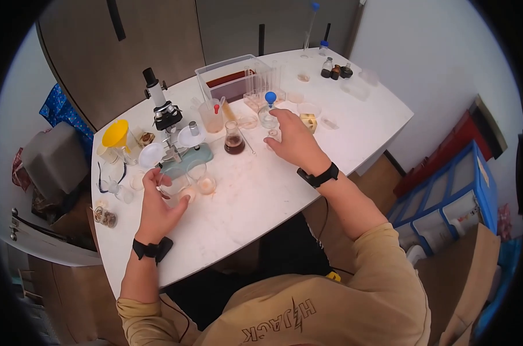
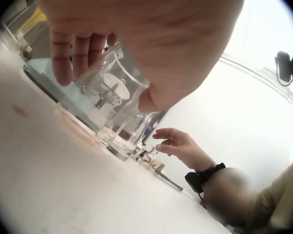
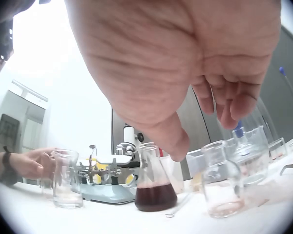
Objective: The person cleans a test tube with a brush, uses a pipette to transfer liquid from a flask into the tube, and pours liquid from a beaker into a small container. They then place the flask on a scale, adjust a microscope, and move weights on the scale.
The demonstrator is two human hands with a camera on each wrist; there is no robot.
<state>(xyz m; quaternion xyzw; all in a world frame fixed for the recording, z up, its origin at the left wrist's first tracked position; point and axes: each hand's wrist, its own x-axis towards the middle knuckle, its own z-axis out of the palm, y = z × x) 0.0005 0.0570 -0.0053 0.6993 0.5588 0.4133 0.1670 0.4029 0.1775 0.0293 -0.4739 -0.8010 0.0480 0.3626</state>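
Note:
My left hand (image 1: 162, 207) curls its fingers and thumb round a clear glass beaker (image 2: 105, 73) low over the table. Another clear beaker (image 1: 206, 183) stands just beside it. My right hand (image 1: 299, 141) is held above the table with thumb and fingers apart, nothing between them. Below it in the right wrist view is a small narrow-necked glass bottle (image 3: 222, 192); behind that, a glass vessel (image 3: 251, 156) has a blue-bulbed dropper (image 1: 270, 98) in it. A conical flask (image 1: 233, 143) of dark brown-red liquid stands between the hands.
A teal balance (image 1: 186, 163) and a microscope (image 1: 166, 112) stand behind the left hand, with a yellow funnel (image 1: 116, 134) farther left. A metal rod (image 1: 248, 143) lies beside the flask. Behind are a test tube rack (image 1: 264, 99) and a plastic bin (image 1: 206, 75). Dark bottles (image 1: 335, 73) stand far right.

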